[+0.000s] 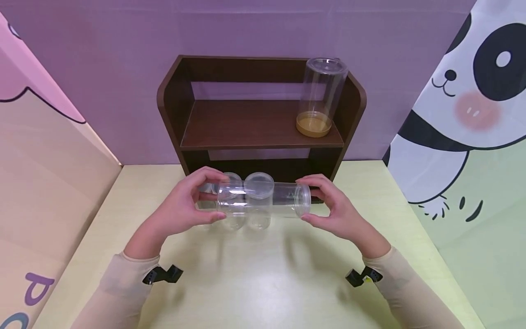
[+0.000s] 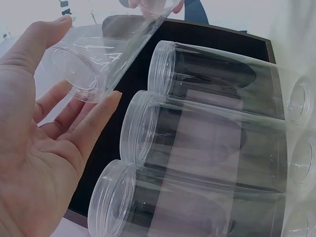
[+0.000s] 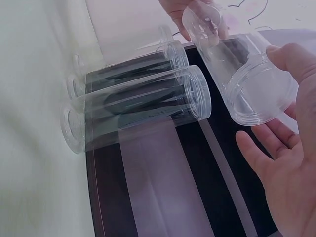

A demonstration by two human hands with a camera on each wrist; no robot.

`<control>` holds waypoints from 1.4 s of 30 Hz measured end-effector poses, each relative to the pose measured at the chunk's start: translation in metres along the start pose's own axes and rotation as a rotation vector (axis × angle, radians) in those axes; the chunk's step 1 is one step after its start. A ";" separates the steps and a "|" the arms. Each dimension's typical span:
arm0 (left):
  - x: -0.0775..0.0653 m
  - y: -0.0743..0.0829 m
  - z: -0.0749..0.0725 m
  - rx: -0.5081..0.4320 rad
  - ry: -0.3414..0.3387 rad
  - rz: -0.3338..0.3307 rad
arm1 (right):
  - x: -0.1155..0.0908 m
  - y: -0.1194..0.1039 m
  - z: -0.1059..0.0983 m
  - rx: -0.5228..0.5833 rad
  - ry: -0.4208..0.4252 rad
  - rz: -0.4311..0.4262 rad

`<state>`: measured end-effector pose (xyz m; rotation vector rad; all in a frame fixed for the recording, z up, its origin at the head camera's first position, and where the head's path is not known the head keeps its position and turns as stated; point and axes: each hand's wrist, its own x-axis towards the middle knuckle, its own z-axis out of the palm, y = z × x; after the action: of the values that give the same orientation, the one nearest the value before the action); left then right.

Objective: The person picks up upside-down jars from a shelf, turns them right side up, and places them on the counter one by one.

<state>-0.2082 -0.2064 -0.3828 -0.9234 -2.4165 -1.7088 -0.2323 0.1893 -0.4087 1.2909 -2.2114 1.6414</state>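
Observation:
My left hand (image 1: 185,198) and right hand (image 1: 334,208) hold a clear plastic jar (image 1: 283,199) sideways above the table. Thumb and fingers of the left hand grip the jar's base end. At the other end, the right hand holds the jar around its clear lid (image 3: 261,91). The jar looks see-through with nothing visible inside. Behind it, similar lidded jars stand upright in a row on the table: a right-hand jar (image 1: 259,185), and others partly hidden by the held jar and left hand. Three standing jars show in the left wrist view, including a middle jar (image 2: 197,140).
A dark brown two-tier shelf (image 1: 246,121) stands at the back of the pale table (image 1: 263,283). On its upper tier, at the right, is a tall clear jar (image 1: 322,87) upside down on a tan lid (image 1: 313,125). Printed cloth walls enclose the sides and back.

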 end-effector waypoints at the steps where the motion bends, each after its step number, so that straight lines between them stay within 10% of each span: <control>1: 0.000 -0.001 0.000 -0.001 0.003 -0.001 | 0.000 0.000 0.000 0.011 0.000 -0.002; 18: -0.005 -0.003 0.011 0.009 0.014 0.000 | -0.002 0.006 -0.003 0.126 0.023 -0.047; 30: -0.011 0.003 0.021 0.237 -0.020 -0.098 | -0.001 0.000 -0.004 0.247 0.160 -0.014; 42: -0.012 -0.008 0.040 0.249 -0.098 -0.064 | 0.008 -0.005 0.003 0.257 0.287 0.041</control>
<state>-0.1903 -0.1789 -0.4095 -0.9245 -2.6703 -1.3651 -0.2326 0.1819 -0.4019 0.9848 -1.9211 2.0344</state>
